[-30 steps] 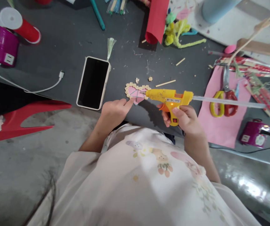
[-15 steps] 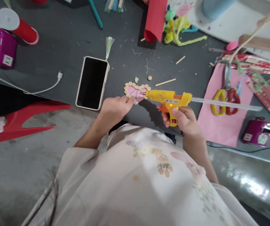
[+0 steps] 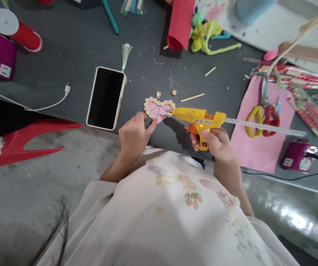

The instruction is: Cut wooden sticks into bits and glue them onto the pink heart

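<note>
On the dark table lies a pink paper heart (image 3: 163,117), drawn with dark lines and edged along its top and left with small pale beadlike pieces. My left hand (image 3: 134,133) steadies it from the lower left, thumb at the lower tip and index finger by the left edge; the other fingers are curled. A yellow hot glue gun (image 3: 199,120) is gripped in my right hand (image 3: 217,142), fingers round the handle near the orange trigger. Its nozzle is at the heart's right edge, and a clear glue stick (image 3: 267,126) sticks out behind. Two small pale clusters (image 3: 173,92) lie just above the heart.
A phone (image 3: 106,98) lies left of the heart. Thin sticks (image 3: 192,97) are above the glue gun. At right, scissors (image 3: 264,107) rest on pink paper (image 3: 254,155), near a purple box (image 3: 299,157) with a black cable. Rolled red paper (image 3: 179,22) and yellow pipe cleaners (image 3: 209,35) are farther back.
My left hand has drawn back a little to the lower left, its thumb and index finger now farther apart. The glue gun stays at the heart's right edge. The whole view has shifted slightly.
</note>
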Tool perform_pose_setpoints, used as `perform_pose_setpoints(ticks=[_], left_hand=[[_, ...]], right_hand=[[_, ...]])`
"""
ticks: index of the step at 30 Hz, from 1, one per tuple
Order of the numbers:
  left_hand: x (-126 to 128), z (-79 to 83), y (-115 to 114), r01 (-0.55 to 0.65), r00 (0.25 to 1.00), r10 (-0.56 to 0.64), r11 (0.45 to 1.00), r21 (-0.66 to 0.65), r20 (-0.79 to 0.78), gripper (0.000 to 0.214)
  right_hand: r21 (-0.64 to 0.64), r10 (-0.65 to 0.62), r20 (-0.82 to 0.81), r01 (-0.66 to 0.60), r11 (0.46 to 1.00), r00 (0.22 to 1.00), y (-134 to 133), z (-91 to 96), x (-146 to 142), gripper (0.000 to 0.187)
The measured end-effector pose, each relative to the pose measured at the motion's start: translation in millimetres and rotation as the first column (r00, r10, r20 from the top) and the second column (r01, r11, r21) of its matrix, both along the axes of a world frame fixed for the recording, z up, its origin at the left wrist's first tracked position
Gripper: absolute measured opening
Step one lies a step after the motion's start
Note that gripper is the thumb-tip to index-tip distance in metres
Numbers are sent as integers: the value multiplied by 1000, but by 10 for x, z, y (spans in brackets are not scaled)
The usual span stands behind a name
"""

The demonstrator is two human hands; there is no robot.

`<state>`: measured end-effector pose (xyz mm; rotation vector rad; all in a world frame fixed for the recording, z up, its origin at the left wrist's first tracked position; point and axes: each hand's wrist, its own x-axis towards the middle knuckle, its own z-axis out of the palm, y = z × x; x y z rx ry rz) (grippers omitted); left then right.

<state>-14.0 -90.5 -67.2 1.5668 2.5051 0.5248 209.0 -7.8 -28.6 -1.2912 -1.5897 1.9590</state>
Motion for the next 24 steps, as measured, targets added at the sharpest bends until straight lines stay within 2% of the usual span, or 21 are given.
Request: perform_pose_setpoints(ticks=[5, 16, 21, 24], left_hand=[[123, 19, 67, -118, 990, 120, 992, -37, 67, 38], [232, 36, 138, -239, 968, 245, 967, -86, 63, 29], [231, 2, 136, -242, 968, 245, 969, -52, 54, 28], [205, -50, 95, -212, 976, 210, 977, 22, 54, 25]], right_hand=[[26, 53, -11, -52, 998, 999, 42, 16, 52, 31], [19, 110, -31, -109, 994, 994, 162, 15, 30, 35], [-48, 110, -49, -112, 993, 993, 202, -21, 12, 33], [-89, 123, -54, -127, 988, 991, 228, -42, 0, 35]])
